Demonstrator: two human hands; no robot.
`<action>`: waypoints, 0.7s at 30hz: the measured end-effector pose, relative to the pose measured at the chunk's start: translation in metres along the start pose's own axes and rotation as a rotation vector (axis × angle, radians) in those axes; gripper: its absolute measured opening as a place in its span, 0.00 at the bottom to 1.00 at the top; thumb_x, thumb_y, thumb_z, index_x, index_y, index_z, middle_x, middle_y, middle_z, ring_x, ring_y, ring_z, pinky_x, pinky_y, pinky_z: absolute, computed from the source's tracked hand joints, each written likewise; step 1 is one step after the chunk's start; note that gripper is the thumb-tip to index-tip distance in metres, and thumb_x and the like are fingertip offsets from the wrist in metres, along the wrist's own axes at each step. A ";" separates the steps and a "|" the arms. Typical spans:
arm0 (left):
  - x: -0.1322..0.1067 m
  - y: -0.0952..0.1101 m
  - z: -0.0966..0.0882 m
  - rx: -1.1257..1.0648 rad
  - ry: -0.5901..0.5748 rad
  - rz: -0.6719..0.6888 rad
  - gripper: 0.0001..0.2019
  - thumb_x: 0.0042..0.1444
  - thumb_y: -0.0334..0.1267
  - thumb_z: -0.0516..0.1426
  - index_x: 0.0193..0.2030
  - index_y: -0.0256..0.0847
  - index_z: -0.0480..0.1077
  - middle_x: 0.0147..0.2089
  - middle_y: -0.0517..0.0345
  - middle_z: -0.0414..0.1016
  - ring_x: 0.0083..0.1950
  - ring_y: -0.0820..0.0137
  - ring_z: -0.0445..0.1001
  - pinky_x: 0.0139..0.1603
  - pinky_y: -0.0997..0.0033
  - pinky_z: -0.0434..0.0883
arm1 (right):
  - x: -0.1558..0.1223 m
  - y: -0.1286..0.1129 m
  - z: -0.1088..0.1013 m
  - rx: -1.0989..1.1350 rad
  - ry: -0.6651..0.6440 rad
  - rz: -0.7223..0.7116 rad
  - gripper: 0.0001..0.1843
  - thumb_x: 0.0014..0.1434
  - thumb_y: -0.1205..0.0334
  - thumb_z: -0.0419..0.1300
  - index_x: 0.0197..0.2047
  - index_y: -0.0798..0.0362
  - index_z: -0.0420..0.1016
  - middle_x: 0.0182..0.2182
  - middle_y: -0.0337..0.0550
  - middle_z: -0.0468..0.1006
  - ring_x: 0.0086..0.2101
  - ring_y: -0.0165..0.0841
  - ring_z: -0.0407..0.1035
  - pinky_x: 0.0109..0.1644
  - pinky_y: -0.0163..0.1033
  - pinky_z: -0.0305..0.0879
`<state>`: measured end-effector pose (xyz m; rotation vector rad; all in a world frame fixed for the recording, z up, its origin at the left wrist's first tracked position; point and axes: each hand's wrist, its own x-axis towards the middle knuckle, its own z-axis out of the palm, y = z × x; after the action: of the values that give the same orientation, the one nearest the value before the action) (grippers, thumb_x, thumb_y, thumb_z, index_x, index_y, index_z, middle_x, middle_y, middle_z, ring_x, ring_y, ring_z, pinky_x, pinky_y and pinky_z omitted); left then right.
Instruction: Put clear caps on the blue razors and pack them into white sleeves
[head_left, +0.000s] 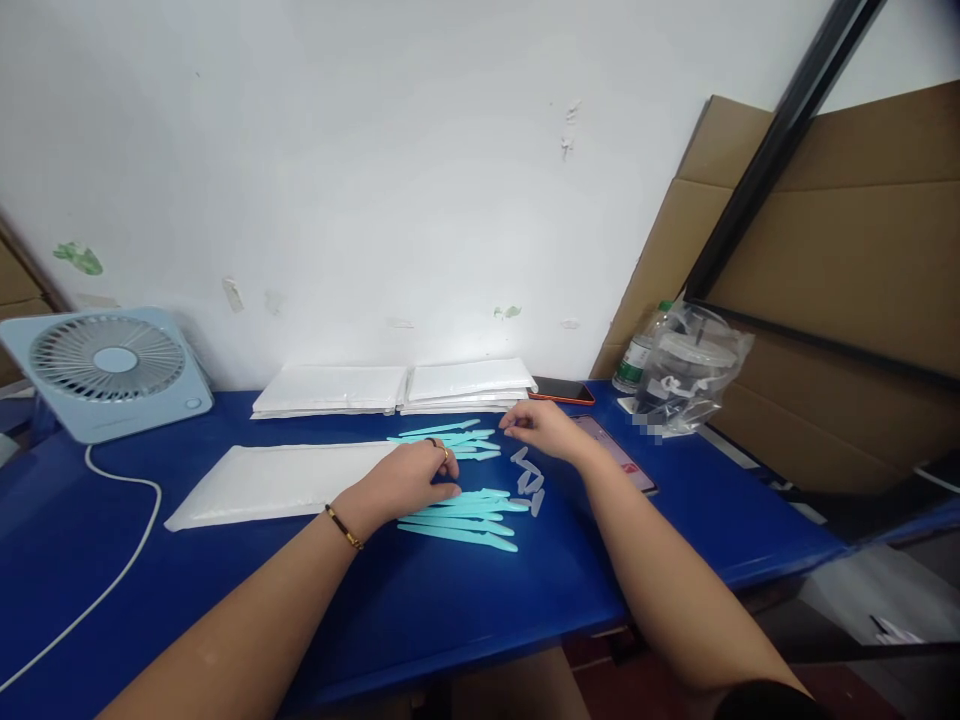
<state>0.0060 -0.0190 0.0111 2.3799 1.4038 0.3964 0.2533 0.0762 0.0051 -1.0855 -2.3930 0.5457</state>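
Note:
Slim teal eyebrow razors lie on the blue table in two loose groups, with more razors in the farther one. My left hand reaches over the handle ends between the groups, its thumb apart from the bent fingers and no razor visibly gripped. Just beyond the far group's right end is my right hand, with thumb and fingertips drawn together; anything between them is too small to make out. Several clear plastic caps are scattered below it. A white padded envelope lies flat beside my left hand.
Stacked white envelopes and another stack line the wall. A pale blue fan stands left, its cable trailing forward. Phones, a bottle and a bagged cup are at the right, near cardboard.

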 end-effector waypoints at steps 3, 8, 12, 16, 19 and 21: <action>0.000 0.005 0.003 -0.051 -0.085 -0.038 0.10 0.51 0.45 0.54 0.34 0.44 0.72 0.34 0.59 0.73 0.33 0.69 0.70 0.30 0.73 0.62 | -0.006 0.009 -0.012 -0.064 -0.160 0.008 0.08 0.47 0.63 0.63 0.34 0.52 0.78 0.32 0.41 0.75 0.30 0.30 0.67 0.33 0.33 0.61; 0.000 0.006 0.005 -0.099 -0.118 -0.094 0.10 0.51 0.44 0.52 0.30 0.43 0.71 0.32 0.58 0.74 0.31 0.69 0.70 0.28 0.73 0.61 | -0.009 0.015 -0.013 -0.066 -0.270 0.050 0.07 0.46 0.61 0.63 0.30 0.53 0.75 0.31 0.41 0.75 0.29 0.30 0.67 0.30 0.32 0.60; 0.000 0.003 0.002 -0.113 0.000 -0.140 0.13 0.55 0.45 0.49 0.30 0.41 0.70 0.35 0.56 0.74 0.33 0.68 0.70 0.30 0.72 0.61 | -0.008 0.013 -0.011 0.111 -0.236 0.133 0.09 0.48 0.58 0.62 0.31 0.55 0.73 0.27 0.41 0.75 0.27 0.30 0.68 0.29 0.32 0.62; 0.003 -0.004 0.002 -0.108 0.078 -0.153 0.13 0.56 0.45 0.47 0.30 0.41 0.67 0.34 0.57 0.73 0.32 0.70 0.68 0.30 0.73 0.60 | -0.008 0.004 -0.013 0.388 -0.285 0.099 0.15 0.51 0.52 0.61 0.35 0.56 0.71 0.28 0.41 0.75 0.27 0.29 0.69 0.31 0.33 0.65; 0.005 -0.008 0.004 -0.087 0.075 -0.145 0.13 0.56 0.45 0.48 0.28 0.41 0.66 0.30 0.59 0.72 0.30 0.70 0.67 0.28 0.73 0.58 | -0.008 0.000 -0.013 0.434 -0.355 0.082 0.17 0.50 0.51 0.61 0.36 0.57 0.71 0.27 0.42 0.74 0.26 0.28 0.68 0.30 0.33 0.65; 0.005 -0.008 0.004 -0.087 0.078 -0.148 0.12 0.56 0.45 0.48 0.28 0.41 0.66 0.29 0.59 0.71 0.30 0.70 0.67 0.28 0.73 0.58 | -0.008 0.000 -0.012 0.425 -0.360 0.079 0.17 0.50 0.51 0.62 0.36 0.57 0.72 0.26 0.42 0.74 0.25 0.28 0.68 0.29 0.33 0.65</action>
<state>0.0034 -0.0116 0.0039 2.1964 1.5532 0.5040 0.2645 0.0719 0.0132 -0.9523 -2.3641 1.3045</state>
